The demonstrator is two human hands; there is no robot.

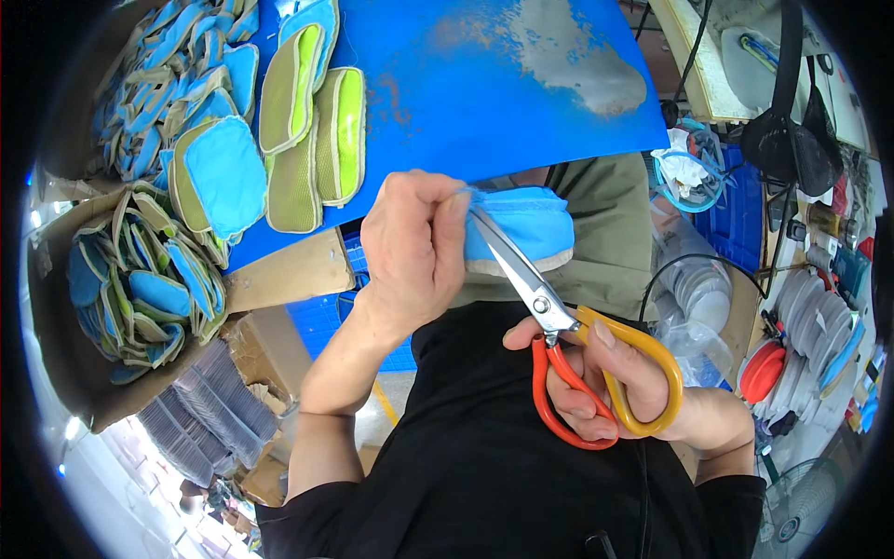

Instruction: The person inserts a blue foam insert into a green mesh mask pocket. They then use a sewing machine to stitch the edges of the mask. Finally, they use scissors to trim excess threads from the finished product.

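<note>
My left hand (416, 244) is closed in a pinch at the upper left corner of a small blue fabric pad (526, 222) with a pale bound edge. The pad hangs over my lap, just off the near edge of the table. My right hand (643, 365) grips scissors (543, 304) with one red and one yellow handle loop. Their blades point up and left, the tips lying by my left fingertips at the pad's corner. The blades look nearly closed; whether a thread lies between them is too small to tell.
On the blue table (438, 121) lie several green-and-tan pads (296, 191). Cardboard boxes of similar pads (149, 289) stand at the left. Beyond my right side are a blue basket (694, 191) with white scraps and stacked plastic discs (805, 317).
</note>
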